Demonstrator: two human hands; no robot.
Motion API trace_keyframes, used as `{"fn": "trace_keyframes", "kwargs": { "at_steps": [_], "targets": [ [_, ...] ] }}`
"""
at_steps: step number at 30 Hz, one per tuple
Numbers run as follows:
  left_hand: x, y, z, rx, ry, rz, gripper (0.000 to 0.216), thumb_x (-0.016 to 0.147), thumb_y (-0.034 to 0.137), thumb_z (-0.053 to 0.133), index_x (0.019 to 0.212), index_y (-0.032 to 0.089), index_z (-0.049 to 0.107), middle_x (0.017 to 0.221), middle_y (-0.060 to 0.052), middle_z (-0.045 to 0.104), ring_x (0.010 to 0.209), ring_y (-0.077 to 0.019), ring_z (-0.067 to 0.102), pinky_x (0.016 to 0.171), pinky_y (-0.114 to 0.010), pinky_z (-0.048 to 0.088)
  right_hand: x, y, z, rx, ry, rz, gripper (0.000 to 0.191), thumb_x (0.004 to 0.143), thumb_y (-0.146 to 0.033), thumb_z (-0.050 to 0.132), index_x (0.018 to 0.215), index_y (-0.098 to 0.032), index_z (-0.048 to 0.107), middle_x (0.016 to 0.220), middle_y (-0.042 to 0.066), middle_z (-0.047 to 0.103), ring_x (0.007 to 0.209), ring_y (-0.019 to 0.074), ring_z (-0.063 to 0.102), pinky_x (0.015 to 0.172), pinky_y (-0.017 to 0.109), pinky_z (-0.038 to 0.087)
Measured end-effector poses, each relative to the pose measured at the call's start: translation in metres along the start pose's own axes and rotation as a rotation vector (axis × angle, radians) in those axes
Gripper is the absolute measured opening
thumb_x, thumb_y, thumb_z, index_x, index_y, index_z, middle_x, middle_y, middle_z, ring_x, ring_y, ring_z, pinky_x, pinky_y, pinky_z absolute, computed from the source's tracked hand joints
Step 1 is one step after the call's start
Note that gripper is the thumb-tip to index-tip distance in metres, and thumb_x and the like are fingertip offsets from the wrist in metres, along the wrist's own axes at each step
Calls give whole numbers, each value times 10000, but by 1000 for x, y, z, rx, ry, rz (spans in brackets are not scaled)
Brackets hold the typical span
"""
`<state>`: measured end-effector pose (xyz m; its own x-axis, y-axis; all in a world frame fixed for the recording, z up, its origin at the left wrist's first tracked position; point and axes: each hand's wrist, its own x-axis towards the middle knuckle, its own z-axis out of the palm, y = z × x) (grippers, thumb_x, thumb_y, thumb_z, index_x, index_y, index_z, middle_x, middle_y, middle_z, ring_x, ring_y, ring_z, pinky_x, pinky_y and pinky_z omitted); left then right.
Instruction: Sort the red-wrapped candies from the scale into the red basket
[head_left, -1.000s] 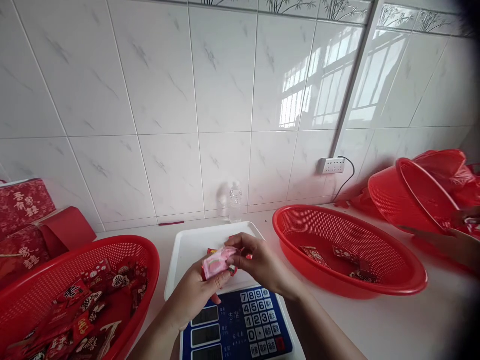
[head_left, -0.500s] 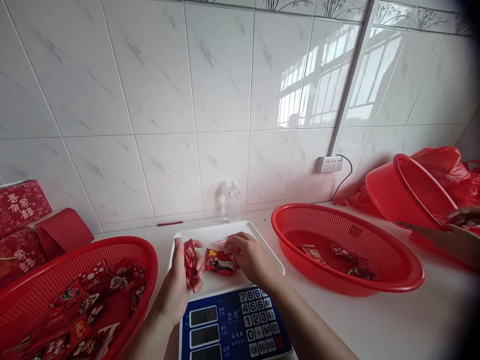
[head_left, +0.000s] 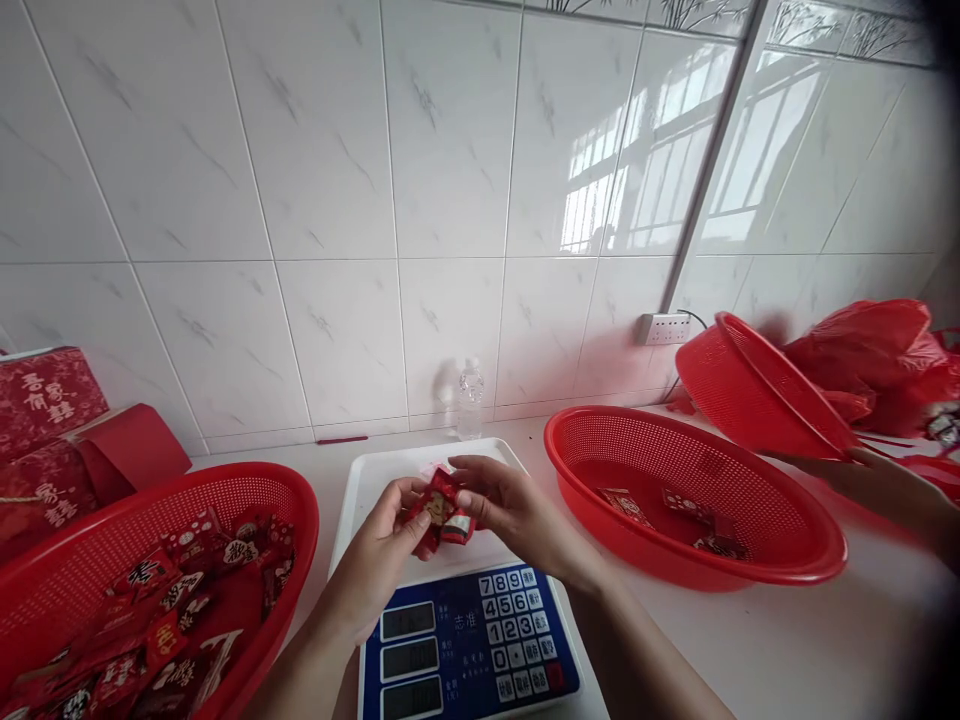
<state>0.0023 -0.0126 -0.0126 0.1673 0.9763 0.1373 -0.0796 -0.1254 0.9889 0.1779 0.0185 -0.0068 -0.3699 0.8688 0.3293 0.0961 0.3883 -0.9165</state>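
Observation:
My left hand (head_left: 382,548) holds small red wrapped packets (head_left: 439,503) over the white pan (head_left: 367,490) of a digital scale (head_left: 469,650). On the other side, my right hand (head_left: 517,512) pinches the same bunch between thumb and fingers. A packet with a pale band (head_left: 456,528) shows just below, partly covered; whether it is held or lies on the pan, I cannot tell. A pinkish piece (head_left: 433,470) peeks out behind the fingers.
At left stands a red basket (head_left: 296,510) of red packets, with red gift boxes (head_left: 52,400) behind. A second basket (head_left: 570,480) at right contains a few packets. Another person's hand (head_left: 877,480) grips a tilted basket (head_left: 757,390). A clear bottle (head_left: 470,400) stands by the wall.
My hands have come together over the pan, and the packets are now between them. At right, the other person's tilted basket has moved left, over the back of the second basket.

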Motion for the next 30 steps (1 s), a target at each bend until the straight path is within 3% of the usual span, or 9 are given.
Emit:
{"fn": "trace_keyframes", "kwargs": {
  "at_steps": [2,4,8,11,17,23,28,30],
  "targets": [
    [-1,0,3,50,-30,30,229,837,341,597,1031,219,608,975,-61,640,815,-172,585,707,-271,437,-1,-2,3,37,-53,18,407,810,-292,612,1200,-185,566,943,57,699,813,169,661,727,322,536],
    [-1,0,2,129,25,87,217,821,312,612,1020,225,610,994,-62,633,893,-191,593,774,-290,449,0,-1,4,-9,-16,32,312,793,-242,603,1096,-170,615,851,39,701,759,164,657,711,319,531],
    [2,-1,-6,274,269,195,238,787,332,646,999,227,618,987,-59,609,972,-206,579,823,-286,449,6,4,-6,-290,292,16,143,792,-202,557,913,-194,633,855,37,707,792,184,658,717,326,507],
    [2,2,-9,297,318,221,254,766,339,664,991,227,627,1005,-62,612,1019,-217,568,825,-276,447,10,11,-13,-549,415,45,122,788,-170,548,874,-204,628,839,32,699,784,190,649,694,313,475],
    [0,7,-8,300,286,201,254,744,332,685,974,229,658,1041,-72,631,1000,-240,593,808,-296,453,15,33,-12,-695,334,-50,135,768,-94,540,786,-192,632,912,48,650,798,158,604,703,273,448],
    [-1,4,-10,408,168,254,208,821,341,610,1004,265,674,1090,-65,656,1047,-238,586,855,-316,455,5,15,-10,-717,-8,20,142,763,-144,590,799,-218,706,872,33,694,833,185,616,760,299,449],
    [-1,-1,-11,582,86,271,246,846,332,576,1079,277,637,1152,-55,653,1112,-248,564,971,-382,412,2,5,-10,-776,15,-29,275,871,-204,495,1068,-217,686,1131,78,672,1075,224,569,910,352,416],
    [0,-3,-11,677,52,274,266,843,312,573,1102,277,620,1179,-50,641,1136,-256,551,982,-415,413,2,9,-10,-812,-45,-13,267,875,-194,482,1035,-210,695,1124,79,675,1086,224,567,913,343,415]
  ]
}}
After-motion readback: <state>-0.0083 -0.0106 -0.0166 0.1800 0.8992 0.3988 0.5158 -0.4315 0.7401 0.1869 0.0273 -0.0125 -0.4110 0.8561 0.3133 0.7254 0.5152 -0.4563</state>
